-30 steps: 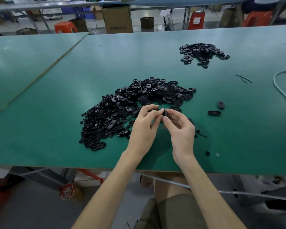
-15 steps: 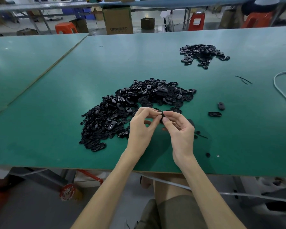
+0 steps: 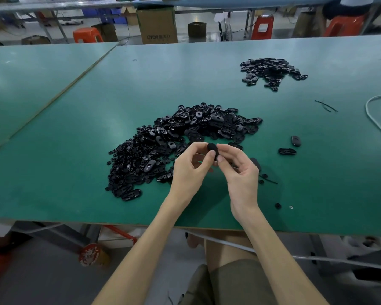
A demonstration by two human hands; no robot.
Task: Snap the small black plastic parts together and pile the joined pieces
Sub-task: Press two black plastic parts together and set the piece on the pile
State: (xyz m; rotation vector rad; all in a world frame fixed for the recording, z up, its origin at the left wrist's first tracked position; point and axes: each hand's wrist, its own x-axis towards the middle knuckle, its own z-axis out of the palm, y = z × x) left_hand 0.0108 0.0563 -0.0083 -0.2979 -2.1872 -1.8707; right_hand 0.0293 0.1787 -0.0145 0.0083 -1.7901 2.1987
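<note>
Left hand [image 3: 188, 170] and right hand [image 3: 240, 172] both pinched 1 black oval part [image 3: 212, 148] between thumb and forefinger, other fingers loosely curled. They were held above the counter [image 3: 75, 172], just in front of the big parts pile [image 3: 185, 137]. Versus 0.5 s ago, the part stuck up above the fingertips instead of being mostly hidden. The smaller pile [image 3: 271, 71] far right was unchanged.

Fingertips [image 3: 212, 154] hid most of the pinched black part [image 3: 211, 147], possibly two pieces; white cable [image 3: 367, 107] was cut by right edge.
</note>
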